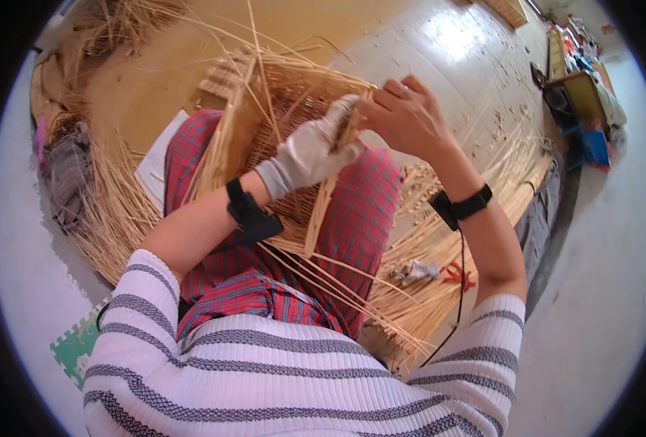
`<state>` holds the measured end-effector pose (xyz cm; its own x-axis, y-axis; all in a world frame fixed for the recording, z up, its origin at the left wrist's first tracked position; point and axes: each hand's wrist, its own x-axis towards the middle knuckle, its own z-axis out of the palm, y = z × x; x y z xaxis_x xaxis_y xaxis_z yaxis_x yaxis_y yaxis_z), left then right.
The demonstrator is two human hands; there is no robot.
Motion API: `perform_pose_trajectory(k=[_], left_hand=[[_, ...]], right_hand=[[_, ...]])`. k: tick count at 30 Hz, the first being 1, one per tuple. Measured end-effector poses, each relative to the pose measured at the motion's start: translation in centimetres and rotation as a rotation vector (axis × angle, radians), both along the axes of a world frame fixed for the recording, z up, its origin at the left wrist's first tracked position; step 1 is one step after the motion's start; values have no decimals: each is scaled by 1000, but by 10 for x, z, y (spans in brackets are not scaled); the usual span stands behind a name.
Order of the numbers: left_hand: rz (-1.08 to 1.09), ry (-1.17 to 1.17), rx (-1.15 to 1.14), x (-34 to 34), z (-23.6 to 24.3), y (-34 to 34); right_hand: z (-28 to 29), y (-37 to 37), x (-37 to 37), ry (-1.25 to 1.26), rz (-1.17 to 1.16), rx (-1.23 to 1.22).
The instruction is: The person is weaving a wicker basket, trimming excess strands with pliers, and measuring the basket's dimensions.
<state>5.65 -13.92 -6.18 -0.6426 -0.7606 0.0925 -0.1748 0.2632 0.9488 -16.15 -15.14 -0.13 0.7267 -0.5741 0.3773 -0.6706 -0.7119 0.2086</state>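
A rectangular wicker basket (263, 131) of tan and brown strands rests tilted across my lap, its open side facing me. My left hand (310, 151), in a pale work glove, is closed round the right rim, thumb and fingers on either side of it. My right hand (409, 120) is bare and slightly blurred. Its fingers are curled in a pinch against the outer side of that rim, near the far right corner; what they pinch is too small and smeared to make out. Long loose strands (261, 69) stick up from the far left corner, and more trail from the near edge.
Bundles of straw-coloured strands (112, 211) lie on the floor to the left, with another pile (410, 291) to the right. On that pile sits a crumpled grey-white glove-like thing (415, 272) beside a red tie (459, 277). A blue box (592, 148) stands far right.
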Motion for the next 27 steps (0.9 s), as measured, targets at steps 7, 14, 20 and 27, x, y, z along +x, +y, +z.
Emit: perform_pose_trajectory(k=[7,14,20,27], left_hand=[[100,-300,-470,-13,16,9],[302,-474,-830,-17,32,14],[343,-345,-964,-29,29,4],[175,-656,-849,-29,44,15]], right_hand=[[-19,25,-15,-7,-61,140],[2,34,9,-68,-202,274],[7,43,-2,48,-229,129],[5,51,-4,16,-297,121]])
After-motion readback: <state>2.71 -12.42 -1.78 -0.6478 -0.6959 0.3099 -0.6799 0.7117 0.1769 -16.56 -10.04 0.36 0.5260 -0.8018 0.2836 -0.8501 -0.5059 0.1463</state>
